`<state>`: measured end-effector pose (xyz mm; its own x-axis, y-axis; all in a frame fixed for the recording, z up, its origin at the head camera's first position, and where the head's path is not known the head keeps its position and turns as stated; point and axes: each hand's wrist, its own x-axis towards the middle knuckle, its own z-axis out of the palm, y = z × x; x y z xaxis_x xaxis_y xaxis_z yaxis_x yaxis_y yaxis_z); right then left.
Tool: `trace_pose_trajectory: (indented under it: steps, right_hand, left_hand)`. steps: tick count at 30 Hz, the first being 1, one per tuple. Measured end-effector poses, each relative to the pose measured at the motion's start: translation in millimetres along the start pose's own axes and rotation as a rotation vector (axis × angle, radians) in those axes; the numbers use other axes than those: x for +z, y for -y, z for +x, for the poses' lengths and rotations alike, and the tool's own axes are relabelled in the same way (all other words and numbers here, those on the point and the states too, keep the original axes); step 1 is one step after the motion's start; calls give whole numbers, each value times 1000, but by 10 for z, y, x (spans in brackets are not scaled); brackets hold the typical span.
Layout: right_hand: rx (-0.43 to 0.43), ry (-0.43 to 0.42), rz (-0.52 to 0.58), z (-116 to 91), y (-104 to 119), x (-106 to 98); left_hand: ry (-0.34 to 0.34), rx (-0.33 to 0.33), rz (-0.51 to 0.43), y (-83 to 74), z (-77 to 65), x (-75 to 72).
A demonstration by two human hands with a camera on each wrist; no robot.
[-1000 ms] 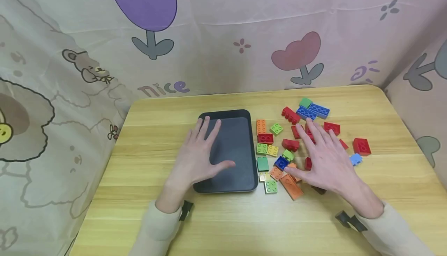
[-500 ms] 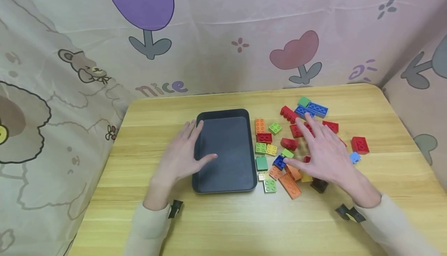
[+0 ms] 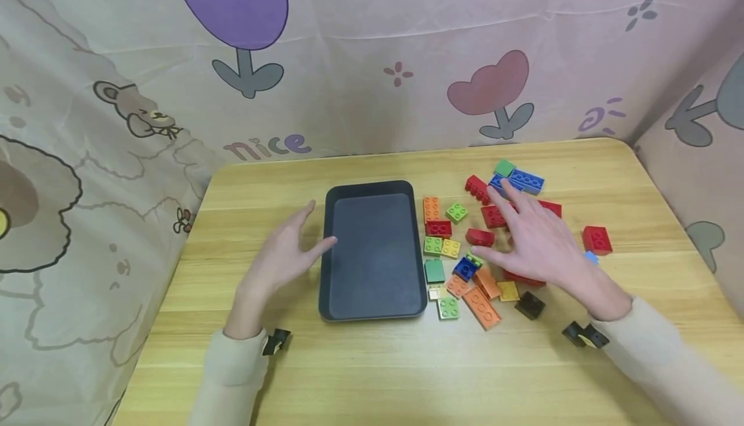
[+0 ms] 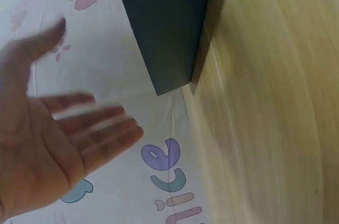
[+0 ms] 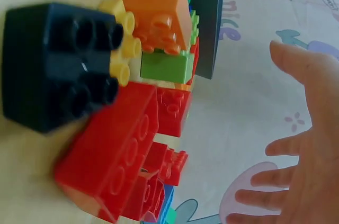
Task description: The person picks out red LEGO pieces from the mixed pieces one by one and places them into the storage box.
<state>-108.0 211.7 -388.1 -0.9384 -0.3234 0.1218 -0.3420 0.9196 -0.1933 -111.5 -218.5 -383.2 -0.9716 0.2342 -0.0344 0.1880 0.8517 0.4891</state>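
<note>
My left hand (image 3: 279, 255) hovers by the left edge of a dark rectangular tray (image 3: 374, 252), thumb spread from straight fingers. Its bare palm (image 4: 37, 144) shows in the left wrist view, beside the tray's side wall (image 4: 169, 28). Over the right part of a scatter of toy building bricks hangs my right hand (image 3: 540, 239), fingers spread and holding nothing. Below it lie a long red brick (image 5: 116, 150), a black brick (image 3: 530, 305) and a yellow brick (image 3: 508, 292). Some red bricks are partly hidden under this hand.
Along the tray's right side lie green, orange and yellow bricks, among them a light green one (image 3: 448, 308). Blue bricks (image 3: 527, 181) sit at the back, and a red brick (image 3: 597, 240) at far right. A printed curtain (image 3: 360, 90) hangs behind the wooden table (image 3: 372, 374).
My left hand has drawn left, from over the tray to its left edge. The right hand has shifted slightly toward the back, uncovering the black and yellow bricks. The bricks appear unmoved.
</note>
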Motion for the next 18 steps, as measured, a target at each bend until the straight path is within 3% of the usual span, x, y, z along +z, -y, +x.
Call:
trace_pose_trajectory:
  steps: [7, 12, 18]
  right_hand:
    - [54, 67, 109, 186, -8, -73]
    - [67, 66, 140, 315, -30, -104]
    - [76, 65, 156, 462, -61, -128]
  left_hand:
    - [-22, -109, -133, 104, 74, 35]
    - [-26, -141, -193, 144, 119, 72]
    - [16, -179, -219, 169, 133, 94]
